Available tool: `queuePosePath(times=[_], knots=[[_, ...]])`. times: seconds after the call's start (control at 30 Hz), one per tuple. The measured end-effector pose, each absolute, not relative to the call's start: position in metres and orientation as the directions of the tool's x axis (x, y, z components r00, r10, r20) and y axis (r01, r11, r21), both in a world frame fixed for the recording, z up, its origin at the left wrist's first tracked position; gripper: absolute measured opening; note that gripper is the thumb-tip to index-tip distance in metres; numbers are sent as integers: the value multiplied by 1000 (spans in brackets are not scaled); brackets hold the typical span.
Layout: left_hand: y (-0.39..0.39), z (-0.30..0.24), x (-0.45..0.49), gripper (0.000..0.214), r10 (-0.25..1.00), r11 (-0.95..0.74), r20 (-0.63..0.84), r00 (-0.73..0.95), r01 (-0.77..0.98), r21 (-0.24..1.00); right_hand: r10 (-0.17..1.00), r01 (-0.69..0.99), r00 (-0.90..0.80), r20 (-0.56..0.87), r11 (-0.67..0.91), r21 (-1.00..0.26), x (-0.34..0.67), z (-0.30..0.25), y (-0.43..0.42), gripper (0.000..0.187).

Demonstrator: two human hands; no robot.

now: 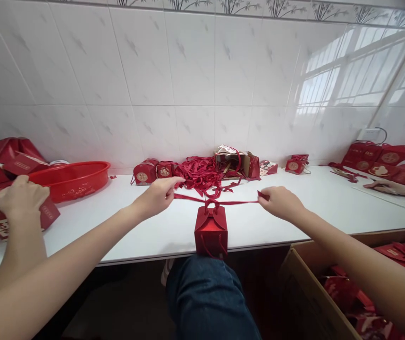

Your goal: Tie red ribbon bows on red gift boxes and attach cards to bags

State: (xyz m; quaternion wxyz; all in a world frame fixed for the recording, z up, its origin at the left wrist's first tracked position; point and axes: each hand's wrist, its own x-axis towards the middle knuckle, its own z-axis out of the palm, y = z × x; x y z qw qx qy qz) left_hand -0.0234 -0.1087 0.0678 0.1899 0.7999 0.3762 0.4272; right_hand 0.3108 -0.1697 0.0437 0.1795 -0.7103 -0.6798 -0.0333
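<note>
A small red gift box point(211, 231) with cord handles stands upright at the table's front edge, just above my knee. A dark red ribbon point(240, 203) loops at the top of the box and stretches out to both sides. My left hand point(156, 196) is closed, pinching the ribbon's left end. On the other side my right hand point(278, 200) pinches the right end, its tip sticking out past the fingers. The ribbon is pulled nearly straight between the hands. Whether the loop is knotted is too small to tell.
Behind the box lies a heap of red ribbons point(198, 172) beside an open carton point(236, 165). Small red boxes point(146, 172) line the wall. Left are a red basin point(78, 182) and a co-worker's hands on a box. Another hand point(393, 187) is far right. A cardboard box point(316, 278) stands lower right.
</note>
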Motion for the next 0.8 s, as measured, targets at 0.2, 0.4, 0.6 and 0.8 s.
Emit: queuePosePath(times=[0.2,0.4,0.6,0.8], knots=[[-97,14,-69,29,875,-456,228,427,566,687,987,994,66,-145,-77,-74,337,13,-163,18],[-101,-10,-20,21,846,-532,351,402,584,614,957,876,-205,207,274,-397,287,-6,-151,40],[-116,-19,18,25,781,-610,371,503,486,626,826,716,-352,440,541,-442,237,-16,-151,33],[-121,-27,24,19,769,-630,437,467,440,639,820,703,-373,435,556,-445,228,-21,-155,24]])
